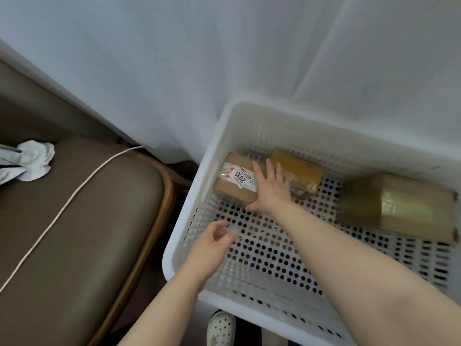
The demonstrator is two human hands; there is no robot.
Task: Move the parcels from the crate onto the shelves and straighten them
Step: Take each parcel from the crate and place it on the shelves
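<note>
— Half of our view on the left is a brown padded seat (87,221), cut off by the frame. What lies on it?

— A crumpled white cloth (35,159), partly out of the picture, and a white cord (74,193) running across the cushion. Its near end leaves the frame and its far end slips under the pale curtain (224,58), so we see neither.

— And then our hands?

— Our left hand (212,243) hovers at the near left corner of the white perforated crate (311,136), with its fingers loosely curled and nothing in them. It is blurred, and we cannot tell whether the fingertips touch the crate floor.

— What is in the crate?

— At the far left, by the side wall, sits the labelled parcel (234,181). We read "2010" on it, but the rest of the print is too small. Our right hand (272,188) lies flat on its right end, fingers straight and spread, thumb down by the near corner. It grasps nothing that we can see.

— And beside it?

— The yellow-taped parcel (299,171) is just beside it. Our hand covers the gap, so we cannot say whether the two touch.

— Further right?

— The large parcel (404,206), bound in greenish tape, lies on the crate floor well apart from the other two. Its right end is cut off by the frame, and its tape is too blurred to make out any marking.

— Anything below?

— A pale shoe (220,328) with holes in it, its upper part hidden under the crate's near rim.
</note>
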